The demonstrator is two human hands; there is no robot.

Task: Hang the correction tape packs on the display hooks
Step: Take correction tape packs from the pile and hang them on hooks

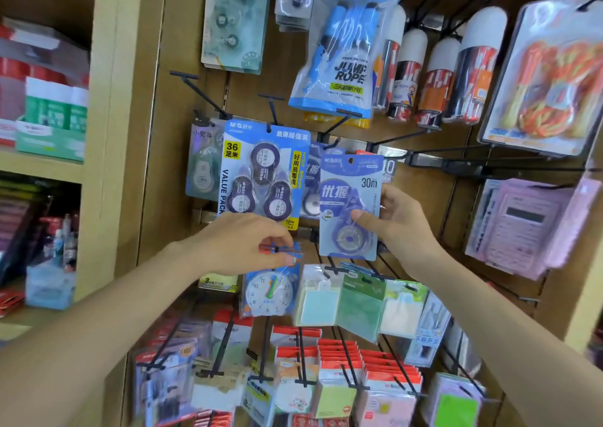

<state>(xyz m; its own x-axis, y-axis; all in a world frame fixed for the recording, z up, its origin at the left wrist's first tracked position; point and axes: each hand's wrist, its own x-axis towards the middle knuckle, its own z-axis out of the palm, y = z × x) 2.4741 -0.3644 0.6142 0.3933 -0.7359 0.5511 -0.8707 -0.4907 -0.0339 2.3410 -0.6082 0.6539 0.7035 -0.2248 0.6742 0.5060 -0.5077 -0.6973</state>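
Far left, we note a wooden shelf unit (49,165) with boxed stock; it has no part in the task.

The left hand (241,243) is low on the display. Thumb and forefinger are closed in a pinch on a blue-and-red card edge (282,249), just above a toy clock pack (269,291). We cannot tell whether that edge belongs to the clock pack.

Above this hand, a three-roll value pack (264,172) of correction tape already hangs on its hook (273,110).

Right of centre is the single correction tape pack (350,204), marked 30m. It is upright, face toward us, in front of the panel and not on any hook. The right hand (401,227) grips its right edge. The thumb lies on the front near the tape wheel and the other fingers are curled behind, mostly hidden.

Behind the pack's left edge we see similar printed packs. A black hook (346,118) with a cross-bar tip juts out just above them.

Step in hand, as we judge it: the pack is picked up and presented, and hanging is not yet done.

The next move calls for raising the pack, bringing its punched hole at the top centre level with the hook tip, clearing the cross-bar, then sliding the pack back along the wire. The left hand could let go of its card edge to steady the hook.

Further right hang calculator packs (522,224).
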